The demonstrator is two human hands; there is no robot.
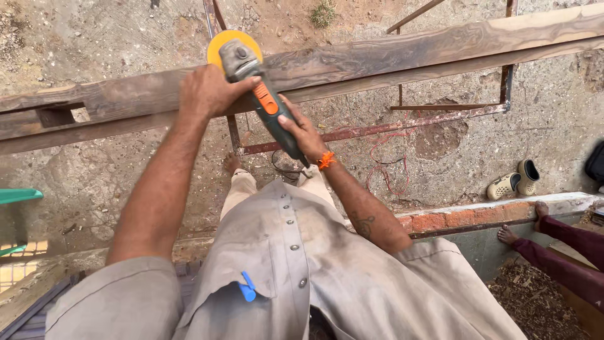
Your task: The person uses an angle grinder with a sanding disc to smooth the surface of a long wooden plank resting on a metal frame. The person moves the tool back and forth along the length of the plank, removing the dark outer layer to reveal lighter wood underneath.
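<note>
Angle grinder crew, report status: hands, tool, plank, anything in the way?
Left hand grips grinder head; right hand holds the handle. Angle grinder disc on wooden plank. Red cable loose underneath.

- I'm in an open-air woodworking yard: bare dirt ground [503, 126] under me.
- A long rough plank [390, 56] lies on a rusty metal frame [377, 130].
- Wood chips [535, 302] lie beside a low brick ledge [465, 217].

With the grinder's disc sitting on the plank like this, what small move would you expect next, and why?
Probably a short slide of the angle grinder along the wooden plank. The left hand presses on its head, the right hand grips the rear handle, and the yellow disc sits on the plank's top face, with long board on either side.
</note>
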